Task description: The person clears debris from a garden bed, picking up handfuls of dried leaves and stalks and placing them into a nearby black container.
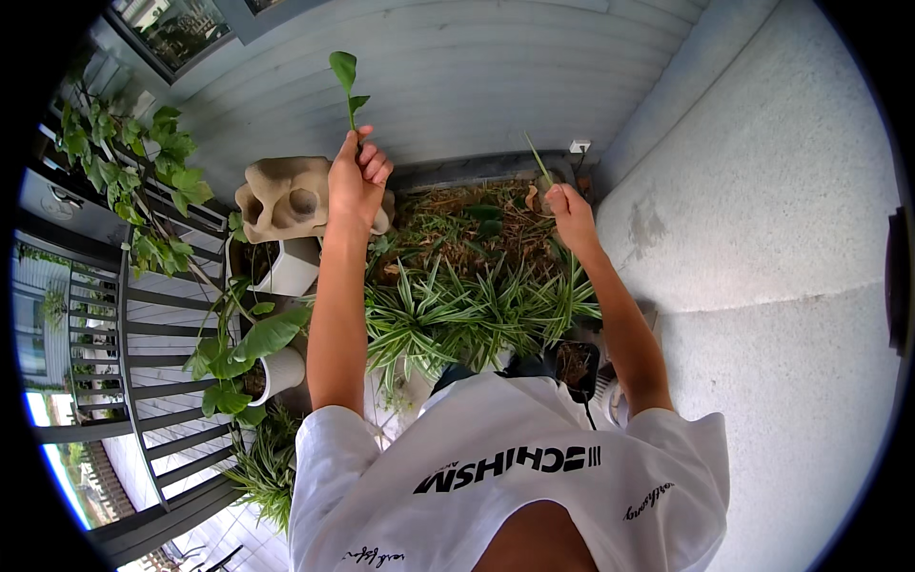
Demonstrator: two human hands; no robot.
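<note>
My left hand is raised in front of the grey wall, gripping a cut green stem with two broad leaves that point upward. Lower and to the right, my right hand pinches a narrow green leaf blade near its lower end. Between the two hands lies a planter bed of soil strewn with dry brown plant litter and a few dark green leaves. Variegated spider plants grow along its near side. Behind my left hand and wrist sits a tan sculpted rock, partly covered by them.
A white square pot and a white round pot with a broad-leaved plant stand at left, near a dark railing. A leafy vine hangs there. A small black pot is by my right forearm. A pale wall rises at right.
</note>
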